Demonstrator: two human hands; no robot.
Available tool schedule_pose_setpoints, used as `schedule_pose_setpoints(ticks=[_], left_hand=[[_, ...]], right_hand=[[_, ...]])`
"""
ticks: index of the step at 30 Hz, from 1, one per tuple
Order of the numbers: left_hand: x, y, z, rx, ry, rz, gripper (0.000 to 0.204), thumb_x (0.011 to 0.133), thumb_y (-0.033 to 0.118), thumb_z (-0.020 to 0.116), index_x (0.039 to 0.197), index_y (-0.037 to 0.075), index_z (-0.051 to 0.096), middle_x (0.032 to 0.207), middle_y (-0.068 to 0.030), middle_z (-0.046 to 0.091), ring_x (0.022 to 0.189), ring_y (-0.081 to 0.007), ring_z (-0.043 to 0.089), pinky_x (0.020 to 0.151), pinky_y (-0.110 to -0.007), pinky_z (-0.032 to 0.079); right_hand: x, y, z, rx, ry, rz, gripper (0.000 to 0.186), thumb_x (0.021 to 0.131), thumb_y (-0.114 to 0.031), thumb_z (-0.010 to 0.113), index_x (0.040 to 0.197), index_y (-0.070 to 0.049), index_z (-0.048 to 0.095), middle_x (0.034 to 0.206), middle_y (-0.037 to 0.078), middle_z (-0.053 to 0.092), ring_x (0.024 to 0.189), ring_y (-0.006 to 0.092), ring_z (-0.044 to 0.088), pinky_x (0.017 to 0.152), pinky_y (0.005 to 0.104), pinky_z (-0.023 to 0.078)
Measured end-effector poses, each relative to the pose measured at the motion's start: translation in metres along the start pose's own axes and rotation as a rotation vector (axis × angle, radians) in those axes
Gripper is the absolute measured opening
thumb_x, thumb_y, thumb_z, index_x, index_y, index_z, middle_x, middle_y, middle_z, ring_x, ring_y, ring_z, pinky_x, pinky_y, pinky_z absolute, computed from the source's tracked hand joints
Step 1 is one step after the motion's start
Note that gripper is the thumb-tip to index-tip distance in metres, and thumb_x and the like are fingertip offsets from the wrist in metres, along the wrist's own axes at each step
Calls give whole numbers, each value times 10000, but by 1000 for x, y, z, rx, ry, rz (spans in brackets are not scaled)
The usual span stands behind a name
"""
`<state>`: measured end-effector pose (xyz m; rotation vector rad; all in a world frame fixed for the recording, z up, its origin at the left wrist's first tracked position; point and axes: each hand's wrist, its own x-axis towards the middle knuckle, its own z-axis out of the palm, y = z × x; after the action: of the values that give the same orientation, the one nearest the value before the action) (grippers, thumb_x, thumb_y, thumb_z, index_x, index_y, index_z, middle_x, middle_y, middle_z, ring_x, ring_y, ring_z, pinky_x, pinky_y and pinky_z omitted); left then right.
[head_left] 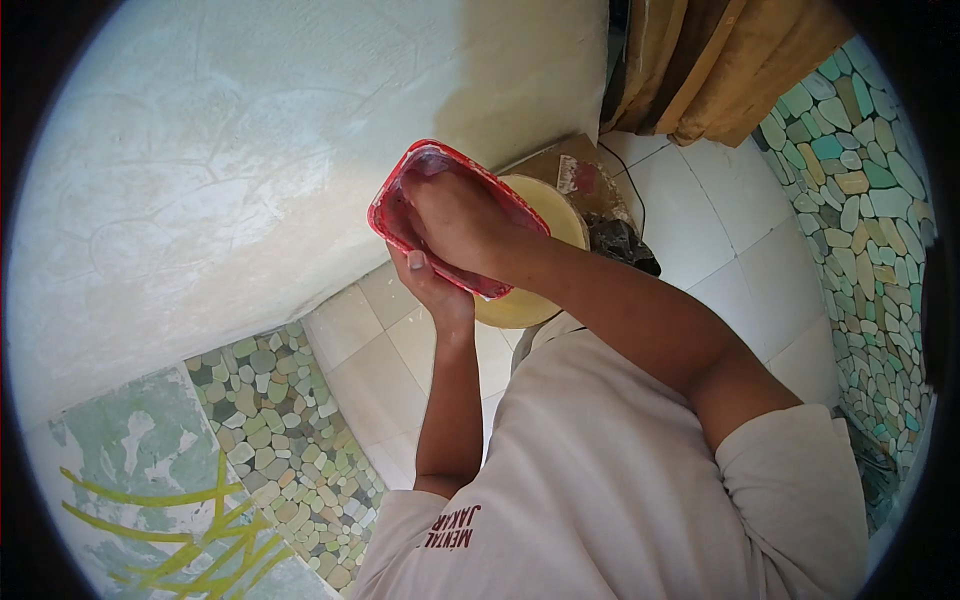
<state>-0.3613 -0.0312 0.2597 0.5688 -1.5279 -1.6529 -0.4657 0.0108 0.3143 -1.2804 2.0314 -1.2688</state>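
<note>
A red rectangular plastic tub (523,203), smeared with whitish residue along its rim and inner walls, is tilted in front of me near the wall. From below, my left hand (437,288) grips its near side, with the thumb pressed close to the rim. My right hand (455,218) reaches down into the tub, knuckles up. Its fingers are hidden inside, so whether they hold anything does not show. Under and behind the tub stands a pale yellow round bucket (567,212), partly covered by the tub and my right forearm.
A pale plastered wall (230,160) rises at the left. Beyond the bucket lie a piece of cardboard (545,163), a black plastic bag (626,246) and a thin dark cable. A brown curtain (725,65) hangs at the far right. Pebble tiling (865,200) borders the white tiled floor (775,275).
</note>
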Motion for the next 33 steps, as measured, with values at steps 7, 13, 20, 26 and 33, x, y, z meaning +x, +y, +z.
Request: schedule_pose_setpoints(ticks=[7,13,20,26,33], left_hand=[[2,-4,-9,-75,-9,-30,809,881,635,475,1354,-16,391,1318,-149,488,1223,-264,499,1025,-393,402],[3,-7,-13,-156,31,-87,776,870,629,489,1313,-4,423,1253,-128,520,1164,-246,534,983,-390,437],[-2,1,-5,-109,31,-1,845,844,659,513,1331,-24,407,1295,-150,498,1195,-256,517,1001,-403,429],[0,-1,-17,-142,24,-7,890,832,673,536,1345,-38,382,1312,-170,485,1215,-283,504,1031,-419,409],[-6,3,-4,-64,25,85,871,831,673,542,1323,-31,399,1282,-155,495,1194,-272,512,1017,-420,417]], right_hand=[[-7,-3,3,281,92,23,87,856,-23,545,860,44,600,808,220,631,739,334,625,663,412,486],[-20,-12,2,265,119,-43,92,858,-29,553,889,41,604,848,214,634,779,330,628,694,417,486],[-14,-8,3,249,68,95,92,841,-18,554,897,41,596,852,222,623,806,349,622,710,432,486],[-21,-17,1,208,52,-87,88,845,-27,538,873,40,587,884,224,621,807,360,612,717,431,483],[-18,-13,-4,255,-9,61,93,827,-41,578,876,37,589,879,220,619,817,365,618,728,441,490]])
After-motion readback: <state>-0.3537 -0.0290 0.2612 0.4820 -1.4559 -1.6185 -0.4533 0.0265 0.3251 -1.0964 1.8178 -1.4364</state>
